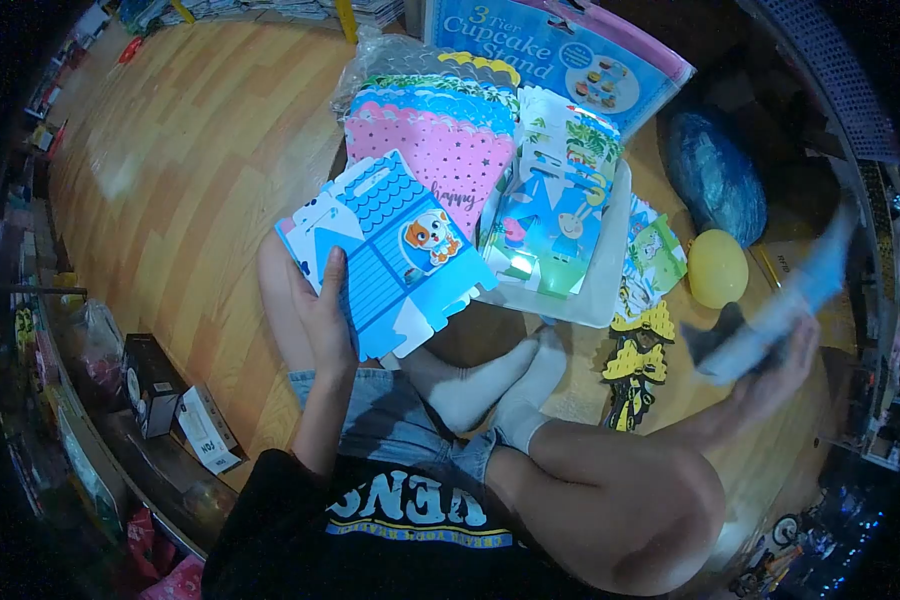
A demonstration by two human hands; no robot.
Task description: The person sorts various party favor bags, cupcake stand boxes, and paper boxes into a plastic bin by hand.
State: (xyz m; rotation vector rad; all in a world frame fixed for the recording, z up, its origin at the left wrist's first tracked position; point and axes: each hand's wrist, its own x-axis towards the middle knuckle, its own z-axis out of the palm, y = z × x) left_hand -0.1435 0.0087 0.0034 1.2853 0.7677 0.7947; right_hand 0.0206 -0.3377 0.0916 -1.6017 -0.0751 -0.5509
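My left hand point(327, 330) grips a flat blue cardboard box point(380, 275) with a cartoon dog on it, the thumb on its front. Far to the right, my right hand point(785, 362) holds a blue-and-white cardboard piece point(785, 310), smeared by motion. Between the hands stands a white plastic tray point(618, 225) with several printed cards, a rabbit card point(560, 215) on top. Behind the box lie pink, blue and yellow scalloped sheets point(435, 150), partly in clear plastic.
A cupcake stand package point(560, 50) stands at the back. On the right are a yellow balloon point(717, 270), a blue plastic bag point(715, 175) and yellow-and-black cutouts point(635, 365). Small boxes point(207, 430) sit at the left by a shelf. My crossed legs are in front.
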